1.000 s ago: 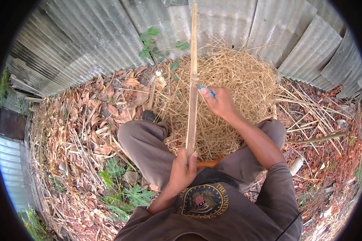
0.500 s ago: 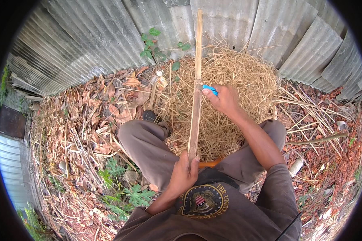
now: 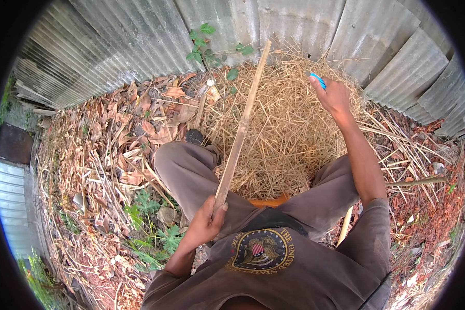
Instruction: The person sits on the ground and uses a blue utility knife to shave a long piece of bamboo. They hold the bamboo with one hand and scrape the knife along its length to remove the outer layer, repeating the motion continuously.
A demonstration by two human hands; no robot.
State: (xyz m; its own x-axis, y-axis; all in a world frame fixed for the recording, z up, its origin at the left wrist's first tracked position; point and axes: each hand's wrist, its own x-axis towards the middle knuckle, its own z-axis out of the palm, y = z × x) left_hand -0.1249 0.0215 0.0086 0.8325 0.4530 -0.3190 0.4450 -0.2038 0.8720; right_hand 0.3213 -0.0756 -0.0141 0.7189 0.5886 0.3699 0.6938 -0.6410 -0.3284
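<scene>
A long split bamboo strip point(image 3: 243, 121) slants up and away from my lap. Its lower end is gripped in my left hand point(image 3: 205, 223), fingers wrapped round it and thumb along the side. Out to the far right, my right hand point(image 3: 333, 97) is closed on a small blue-handled knife point(image 3: 318, 80); its blade barely shows. The knife is apart from the strip, over a heap of thin pale shavings point(image 3: 289, 129) that lies between my legs.
Corrugated metal sheets point(image 3: 217, 31) form a fence beyond the shavings. Dry leaves point(image 3: 124, 134) cover the ground on the left, with green plants point(image 3: 168, 237) beside my left knee. Loose thin sticks point(image 3: 398, 139) and a branch point(image 3: 418, 181) lie on the right.
My right hand with the knife has moved off the strip, right and away from me. My left hand has shifted left, and the strip now leans with its top to the right.
</scene>
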